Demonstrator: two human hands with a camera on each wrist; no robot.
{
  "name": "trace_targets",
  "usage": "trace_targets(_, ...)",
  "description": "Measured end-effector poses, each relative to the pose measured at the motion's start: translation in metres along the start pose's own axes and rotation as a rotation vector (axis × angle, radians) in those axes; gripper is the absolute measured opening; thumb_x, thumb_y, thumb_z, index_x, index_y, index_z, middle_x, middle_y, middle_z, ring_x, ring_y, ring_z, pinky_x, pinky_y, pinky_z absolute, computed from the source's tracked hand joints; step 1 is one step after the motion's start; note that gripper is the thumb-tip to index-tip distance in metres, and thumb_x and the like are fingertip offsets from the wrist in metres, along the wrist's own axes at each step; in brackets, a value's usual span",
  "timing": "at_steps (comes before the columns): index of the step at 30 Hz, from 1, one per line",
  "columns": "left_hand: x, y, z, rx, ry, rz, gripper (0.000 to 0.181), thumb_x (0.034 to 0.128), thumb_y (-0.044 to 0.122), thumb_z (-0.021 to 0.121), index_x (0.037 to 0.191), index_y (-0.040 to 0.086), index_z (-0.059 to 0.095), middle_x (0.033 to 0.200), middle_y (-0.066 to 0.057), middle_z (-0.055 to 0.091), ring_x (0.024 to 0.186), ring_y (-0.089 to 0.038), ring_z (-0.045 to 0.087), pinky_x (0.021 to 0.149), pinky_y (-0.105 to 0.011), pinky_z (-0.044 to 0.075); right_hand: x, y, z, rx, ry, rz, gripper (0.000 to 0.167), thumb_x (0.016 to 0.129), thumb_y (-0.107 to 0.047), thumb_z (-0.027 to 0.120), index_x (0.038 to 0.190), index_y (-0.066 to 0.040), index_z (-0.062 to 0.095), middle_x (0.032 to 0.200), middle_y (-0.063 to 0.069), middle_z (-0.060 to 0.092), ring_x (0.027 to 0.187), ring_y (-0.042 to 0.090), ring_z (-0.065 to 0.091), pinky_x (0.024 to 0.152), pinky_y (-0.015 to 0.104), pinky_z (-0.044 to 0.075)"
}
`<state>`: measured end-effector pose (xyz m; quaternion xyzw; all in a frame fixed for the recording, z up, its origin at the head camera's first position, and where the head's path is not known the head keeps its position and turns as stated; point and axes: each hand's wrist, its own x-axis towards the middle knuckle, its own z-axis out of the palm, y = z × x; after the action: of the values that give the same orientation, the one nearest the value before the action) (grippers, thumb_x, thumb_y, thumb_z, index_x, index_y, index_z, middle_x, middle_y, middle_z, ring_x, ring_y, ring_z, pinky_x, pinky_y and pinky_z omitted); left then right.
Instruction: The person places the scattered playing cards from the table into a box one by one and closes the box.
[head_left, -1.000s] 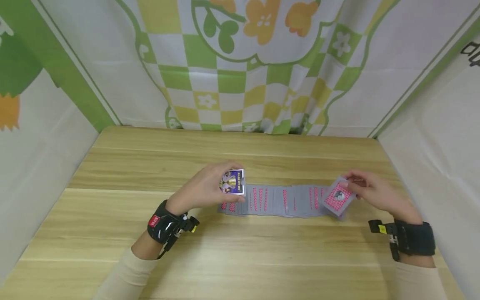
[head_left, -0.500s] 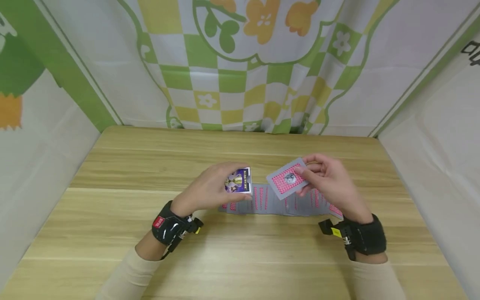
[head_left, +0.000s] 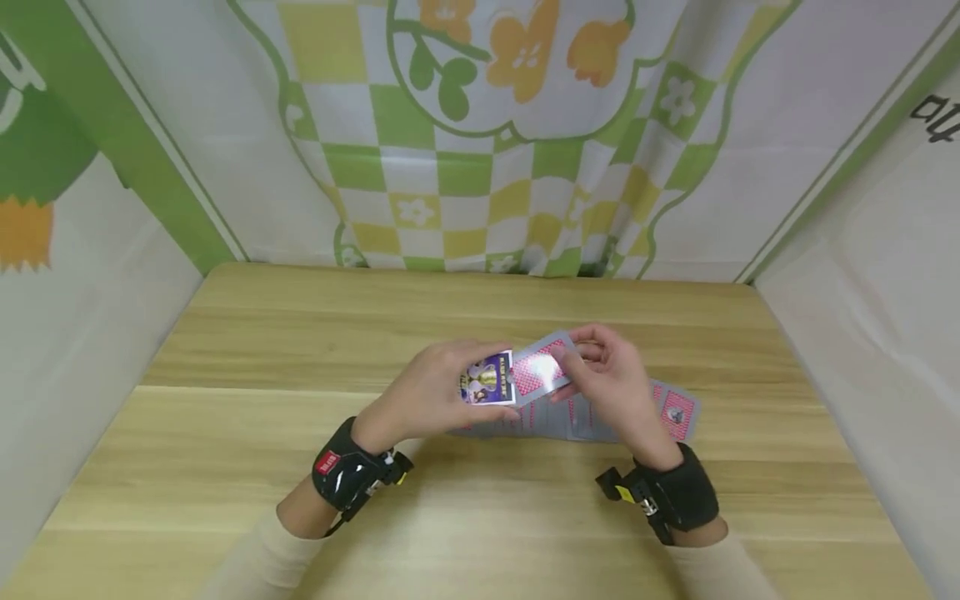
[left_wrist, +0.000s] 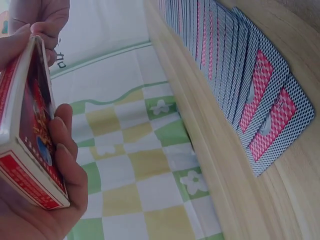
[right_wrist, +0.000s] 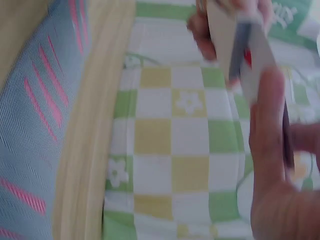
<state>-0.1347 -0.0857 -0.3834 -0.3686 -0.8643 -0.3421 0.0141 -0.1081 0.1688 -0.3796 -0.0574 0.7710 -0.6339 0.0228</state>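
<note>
A small purple-fronted playing-card box (head_left: 486, 382) is held in my left hand (head_left: 420, 396), thumb and fingers around its sides. In the left wrist view the box (left_wrist: 35, 115) shows a red-and-white end, with curled fingers on its edge. My right hand (head_left: 611, 387) pinches a red-patterned playing card (head_left: 536, 372) against the box's right end. Whether its tip is inside cannot be told. In the right wrist view the card (right_wrist: 257, 60) is blurred between thumb and fingers. Below both hands, a row of overlapping playing cards (head_left: 555, 425) lies face down, partly hidden.
The light wooden table (head_left: 465, 508) carries the card row; its far edge meets a checked green-and-yellow curtain (head_left: 465, 175). White panels stand at the left (head_left: 90, 275) and right (head_left: 862, 292). Black straps with small cameras sit on both wrists.
My right hand has carried the playing card leftward from the row's right end to the box. My left hand has shifted slightly right, still holding the box.
</note>
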Motion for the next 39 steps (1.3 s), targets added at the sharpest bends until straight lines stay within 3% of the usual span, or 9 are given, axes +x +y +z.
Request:
trace_targets(4, -0.005, 0.0, 0.003, 0.003, 0.01, -0.056, 0.075, 0.0783, 0.046, 0.092, 0.141, 0.013, 0.066, 0.123, -0.002, 0.077, 0.092, -0.007, 0.067, 0.075, -0.023, 0.055, -0.007, 0.004, 0.019, 0.017, 0.118, -0.034, 0.027, 0.105, -0.009, 0.063, 0.123, 0.009, 0.056, 0.106, 0.032, 0.071, 0.059, 0.017, 0.073, 0.062, 0.038, 0.064)
trace_targets(8, -0.007, 0.001, 0.006, -0.004, 0.026, -0.088, 0.076, 0.0792, 0.045, 0.091, 0.141, 0.01, 0.065, 0.121, -0.004, 0.077, 0.088, -0.008, 0.067, 0.071, -0.022, 0.054, -0.013, 0.006, 0.032, 0.006, 0.189, -0.065, 0.018, 0.102, -0.001, 0.063, 0.117, 0.009, 0.058, 0.102, 0.031, 0.073, 0.062, 0.009, 0.073, 0.06, 0.036, 0.063)
trace_targets(12, -0.007, 0.003, 0.007, 0.037, 0.05, -0.083, 0.073, 0.0807, 0.042, 0.09, 0.141, 0.009, 0.065, 0.119, -0.006, 0.077, 0.09, -0.011, 0.069, 0.074, -0.025, 0.055, -0.02, 0.007, 0.052, -0.286, 0.138, -0.204, 0.019, 0.105, -0.012, 0.064, 0.113, 0.003, 0.072, 0.089, 0.016, 0.077, 0.069, 0.008, 0.073, 0.061, 0.028, 0.06)
trace_targets(16, -0.007, 0.003, 0.005, 0.061, 0.072, -0.101, 0.069, 0.0814, 0.037, 0.09, 0.139, 0.008, 0.066, 0.113, -0.007, 0.078, 0.085, -0.011, 0.068, 0.069, -0.024, 0.055, -0.029, 0.007, 0.07, -0.597, 0.069, -0.426, 0.038, 0.111, -0.025, 0.053, 0.132, 0.003, 0.069, 0.107, 0.013, 0.079, 0.081, 0.016, 0.074, 0.068, 0.026, 0.059)
trace_targets(20, -0.007, 0.003, 0.001, 0.009, 0.073, -0.116, 0.068, 0.0824, 0.033, 0.089, 0.14, 0.007, 0.065, 0.113, -0.007, 0.078, 0.083, -0.011, 0.068, 0.067, -0.022, 0.055, -0.029, 0.003, 0.067, -0.611, -0.016, -0.446, 0.046, 0.112, -0.028, 0.049, 0.144, 0.004, 0.059, 0.116, 0.014, 0.076, 0.086, 0.017, 0.074, 0.071, 0.027, 0.059)
trace_targets(24, -0.005, 0.003, 0.0, -0.003, 0.057, -0.106, 0.07, 0.0827, 0.037, 0.09, 0.142, 0.009, 0.064, 0.118, -0.008, 0.077, 0.088, -0.011, 0.07, 0.071, -0.023, 0.057, -0.018, -0.005, 0.035, -0.598, -0.164, -0.39, 0.04, 0.111, -0.027, 0.053, 0.14, -0.001, 0.065, 0.117, 0.01, 0.078, 0.091, 0.016, 0.075, 0.078, 0.03, 0.061)
trace_targets(28, -0.002, 0.003, 0.003, 0.009, 0.027, -0.095, 0.077, 0.0806, 0.044, 0.091, 0.144, 0.01, 0.063, 0.126, -0.008, 0.075, 0.093, -0.012, 0.07, 0.077, -0.025, 0.058, -0.005, -0.004, -0.017, -0.665, -0.243, -0.313, 0.037, 0.105, -0.022, 0.066, 0.135, -0.001, 0.069, 0.125, 0.016, 0.076, 0.101, 0.026, 0.077, 0.086, 0.044, 0.062)
trace_targets(33, 0.0, 0.005, 0.005, 0.008, -0.002, -0.093, 0.079, 0.0801, 0.047, 0.091, 0.145, 0.011, 0.062, 0.122, -0.007, 0.075, 0.089, -0.009, 0.067, 0.074, -0.023, 0.056, 0.003, 0.01, -0.09, -0.745, -0.28, -0.063, 0.054, 0.098, -0.024, 0.076, 0.145, -0.001, 0.06, 0.146, 0.027, 0.061, 0.122, 0.048, 0.065, 0.096, 0.059, 0.056)
trace_targets(39, -0.001, 0.006, 0.006, 0.02, -0.013, -0.072, 0.078, 0.0804, 0.046, 0.09, 0.144, 0.011, 0.063, 0.122, -0.006, 0.075, 0.089, -0.008, 0.067, 0.074, -0.023, 0.056, 0.007, 0.042, -0.149, -0.817, -0.323, 0.223, 0.075, 0.089, -0.028, 0.084, 0.146, 0.005, 0.05, 0.148, 0.04, 0.049, 0.128, 0.059, 0.054, 0.091, 0.055, 0.056)
